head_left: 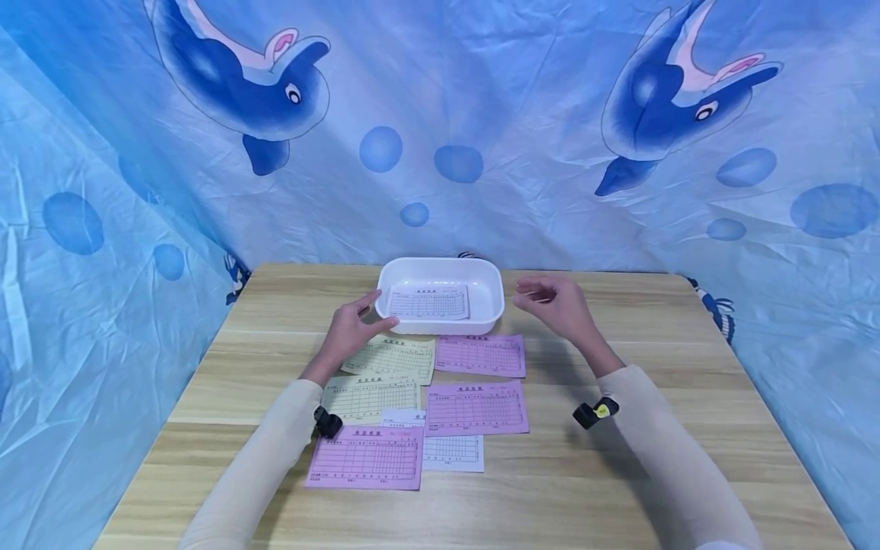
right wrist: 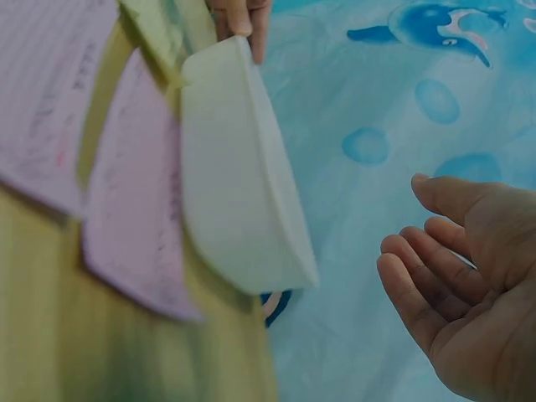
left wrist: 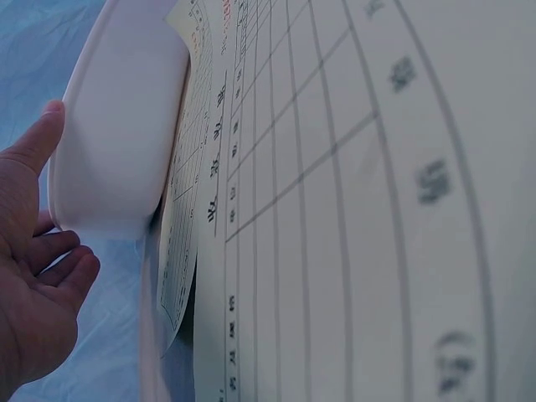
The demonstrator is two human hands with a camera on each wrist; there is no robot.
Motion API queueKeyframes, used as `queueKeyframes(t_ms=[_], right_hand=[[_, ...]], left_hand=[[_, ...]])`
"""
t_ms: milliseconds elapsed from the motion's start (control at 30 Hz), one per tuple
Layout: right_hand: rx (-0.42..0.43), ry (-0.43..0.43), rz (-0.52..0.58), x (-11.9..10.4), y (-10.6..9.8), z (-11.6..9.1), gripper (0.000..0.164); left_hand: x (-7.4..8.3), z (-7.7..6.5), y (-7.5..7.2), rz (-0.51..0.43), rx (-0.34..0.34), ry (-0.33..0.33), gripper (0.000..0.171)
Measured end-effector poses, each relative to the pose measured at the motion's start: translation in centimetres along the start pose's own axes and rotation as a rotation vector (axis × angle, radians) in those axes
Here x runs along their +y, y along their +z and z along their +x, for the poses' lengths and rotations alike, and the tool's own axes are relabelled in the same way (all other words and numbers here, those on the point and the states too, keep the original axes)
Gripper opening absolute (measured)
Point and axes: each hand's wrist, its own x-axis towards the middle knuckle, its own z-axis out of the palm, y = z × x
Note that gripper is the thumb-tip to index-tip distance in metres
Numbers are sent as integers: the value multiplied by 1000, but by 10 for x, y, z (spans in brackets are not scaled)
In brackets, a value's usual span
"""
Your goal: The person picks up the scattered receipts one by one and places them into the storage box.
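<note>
One white plastic tray [head_left: 492,299], standing behind pink, yellow and white printed forms [head_left: 477,409], holding printed paper [head_left: 429,303]; left hand [head_left: 347,330] gripping the tray's left end; right hand [head_left: 555,302] hovering released alongside. Tray-steadying seems ongoing; loading is probably calling for another form.

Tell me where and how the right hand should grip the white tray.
The white tray is probably best gripped by its raised rim at the right end, coming from the right: that short end is free, the empty right hand is beside it, and the left hand is on the opposite end.
</note>
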Motion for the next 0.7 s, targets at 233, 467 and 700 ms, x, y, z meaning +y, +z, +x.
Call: queueKeyframes(t_ms=[233,467,700], right_hand=[[-8,65,-23,21,0,-19,39],[-22,92,-6,42,9,-31,44],[-64,150,7,55,18,-40,46]], left_hand=[[0,1,-1,-9,-6,5,90],[0,1,-2,-15,-7,-6,89],[2,1,-2,-22,-10,-17,90]])
